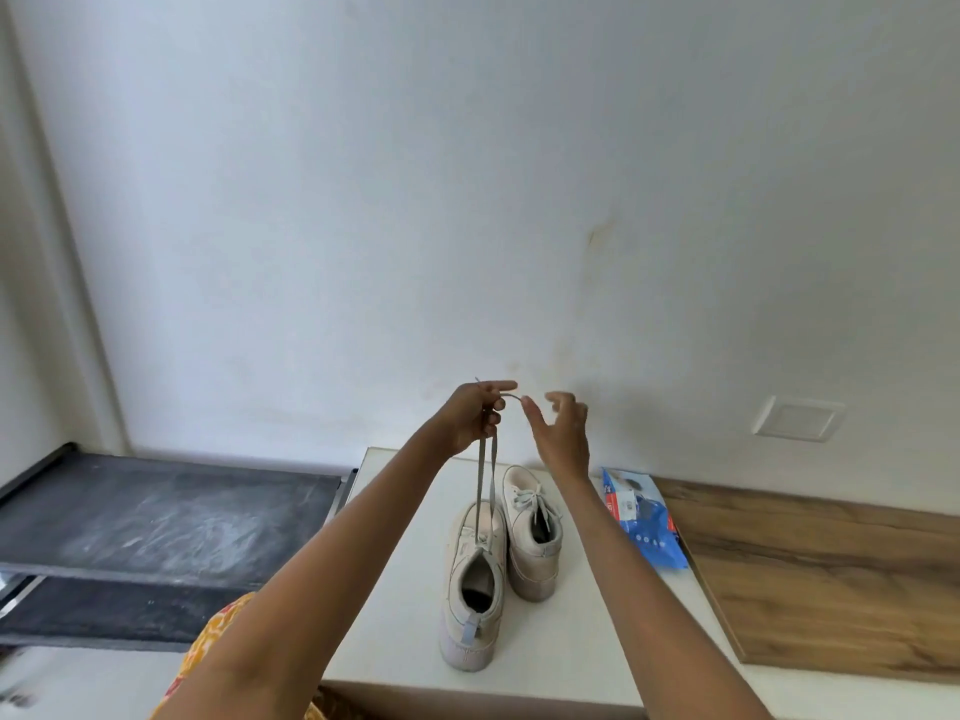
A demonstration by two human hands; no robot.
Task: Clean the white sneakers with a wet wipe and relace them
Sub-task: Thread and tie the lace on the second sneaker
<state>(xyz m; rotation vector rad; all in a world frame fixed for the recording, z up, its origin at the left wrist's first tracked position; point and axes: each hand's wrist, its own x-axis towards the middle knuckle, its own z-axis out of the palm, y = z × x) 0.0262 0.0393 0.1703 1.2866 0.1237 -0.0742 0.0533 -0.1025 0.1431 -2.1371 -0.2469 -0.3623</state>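
Observation:
Two white sneakers stand side by side on a white table [566, 662], heels toward me. The left sneaker [474, 579] is nearer; both ends of its grey shoelace [485, 472] are pulled straight up from its eyelets. My left hand [475, 415] is raised above the shoes and pinches the lace ends together. My right hand [561, 428] hovers just beside it with fingers spread, its thumb tip close to the curled lace end. The right sneaker [534, 532] is laced and tied in a bow.
A blue wet wipe pack [644, 517] lies at the table's right edge, on the join with a wooden surface [831, 579]. A dark grey shelf rack [156, 517] stands to the left. A white wall rises directly behind.

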